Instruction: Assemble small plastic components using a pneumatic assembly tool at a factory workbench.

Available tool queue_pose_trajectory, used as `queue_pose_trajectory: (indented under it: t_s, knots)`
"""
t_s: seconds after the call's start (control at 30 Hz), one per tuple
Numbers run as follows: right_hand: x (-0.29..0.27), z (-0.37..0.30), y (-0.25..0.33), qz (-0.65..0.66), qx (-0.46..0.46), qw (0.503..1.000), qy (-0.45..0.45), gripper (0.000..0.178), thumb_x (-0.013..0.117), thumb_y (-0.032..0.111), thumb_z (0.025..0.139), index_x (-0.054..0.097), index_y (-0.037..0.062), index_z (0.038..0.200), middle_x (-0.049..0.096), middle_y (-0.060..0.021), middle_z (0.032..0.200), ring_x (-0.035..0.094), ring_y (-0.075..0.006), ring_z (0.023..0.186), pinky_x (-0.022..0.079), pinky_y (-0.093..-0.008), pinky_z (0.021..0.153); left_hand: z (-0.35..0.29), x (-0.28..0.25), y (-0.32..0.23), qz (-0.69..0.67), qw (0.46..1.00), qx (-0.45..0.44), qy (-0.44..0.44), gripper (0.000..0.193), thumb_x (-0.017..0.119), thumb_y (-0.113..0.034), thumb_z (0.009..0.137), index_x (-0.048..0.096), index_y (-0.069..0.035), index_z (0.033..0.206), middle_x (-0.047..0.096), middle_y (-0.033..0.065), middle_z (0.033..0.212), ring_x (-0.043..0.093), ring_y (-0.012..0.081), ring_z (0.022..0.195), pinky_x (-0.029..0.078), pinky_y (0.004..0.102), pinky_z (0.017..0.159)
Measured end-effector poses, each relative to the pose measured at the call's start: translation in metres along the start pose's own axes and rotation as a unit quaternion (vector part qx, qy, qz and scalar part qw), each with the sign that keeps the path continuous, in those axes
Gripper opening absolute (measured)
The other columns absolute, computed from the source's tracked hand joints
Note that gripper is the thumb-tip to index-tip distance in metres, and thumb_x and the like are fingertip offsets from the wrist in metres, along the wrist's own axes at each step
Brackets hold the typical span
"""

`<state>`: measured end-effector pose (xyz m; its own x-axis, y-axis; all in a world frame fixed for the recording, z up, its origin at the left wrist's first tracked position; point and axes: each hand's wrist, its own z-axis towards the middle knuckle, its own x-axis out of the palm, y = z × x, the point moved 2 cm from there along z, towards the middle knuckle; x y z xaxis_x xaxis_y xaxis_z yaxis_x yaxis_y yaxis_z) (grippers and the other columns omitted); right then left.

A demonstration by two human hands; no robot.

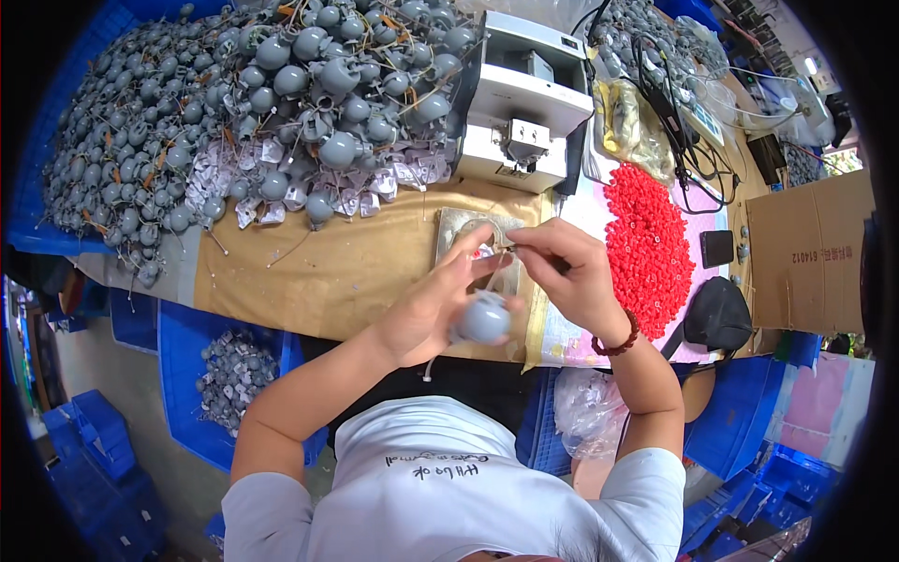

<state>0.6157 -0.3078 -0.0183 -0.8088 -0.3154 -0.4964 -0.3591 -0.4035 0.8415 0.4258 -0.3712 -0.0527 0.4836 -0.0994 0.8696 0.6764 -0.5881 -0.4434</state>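
Observation:
Over the table's front edge, my left hand [421, 304] is closed around a smooth grey ball-shaped part [484, 318] with a pale wire coming off it. The ball lies against my lower fingers and is slightly blurred. My right hand [571, 272] pinches a small dark end of the wire, close to my left fingertips. Just beyond both hands, a flat metal plate [451, 234] lies on the brown table covering [272, 281]. Something small and red shows on it between my fingers. A white bench machine [524, 98] with a metal block on its front stands behind the plate.
Grey ball-shaped parts with wires [140, 131] are heaped at the back left, beside white small pieces [375, 183]. Small red rings [646, 248] are piled to the right, near a black pouch [717, 314] and cardboard box [810, 253]. A blue bin [178, 375] sits below left.

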Motion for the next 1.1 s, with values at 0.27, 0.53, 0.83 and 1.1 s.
queue_pose_trajectory:
  t_s: [0.27,0.53,0.83,1.1]
  knots:
    - [0.031,-0.011,-0.042,-0.26,-0.191,0.945,0.047,0.034,0.078,0.0,0.071,0.074,0.0075,0.105,0.059,-0.0059,0.079,0.061,-0.0216,0.066,0.053,-0.0337,0.057,-0.021,-0.029,0.007,0.608,0.767,0.146,-0.144,0.039,0.071,-0.007,0.088,0.06,-0.005,0.125,0.062,0.0104,0.12,0.057,0.0254,0.11,0.047,0.036,0.097]
    - [0.039,0.001,-0.042,-0.353,-0.234,0.897,0.13,0.026,0.064,0.012,0.077,0.069,0.0053,0.102,0.056,-0.0065,0.089,0.061,-0.0222,0.082,0.053,-0.0337,0.062,-0.015,-0.029,0.011,0.769,0.595,0.21,-0.103,0.036,0.072,-0.005,0.079,0.064,-0.008,0.115,0.06,0.011,0.118,0.051,0.0337,0.112,0.044,0.0436,0.099]
    - [0.036,0.004,-0.023,-0.445,-0.26,0.823,0.238,0.032,0.062,0.013,0.079,0.068,-0.0001,0.108,0.056,-0.0045,0.09,0.058,-0.0199,0.086,0.052,-0.031,0.065,-0.013,-0.03,0.0,0.833,0.467,0.241,-0.172,0.042,0.068,-0.003,0.077,0.063,-0.007,0.119,0.057,0.0125,0.125,0.05,0.0349,0.119,0.042,0.0477,0.102]
    - [0.021,0.001,-0.028,-0.415,-0.194,0.849,0.263,0.043,0.063,0.009,0.079,0.067,0.0045,0.122,0.058,-0.005,0.093,0.061,-0.0211,0.087,0.054,-0.0336,0.069,0.012,-0.036,0.028,0.884,0.355,0.265,-0.147,0.053,0.072,-0.011,0.077,0.06,-0.004,0.128,0.058,0.0155,0.132,0.051,0.0316,0.124,0.038,0.0549,0.104]
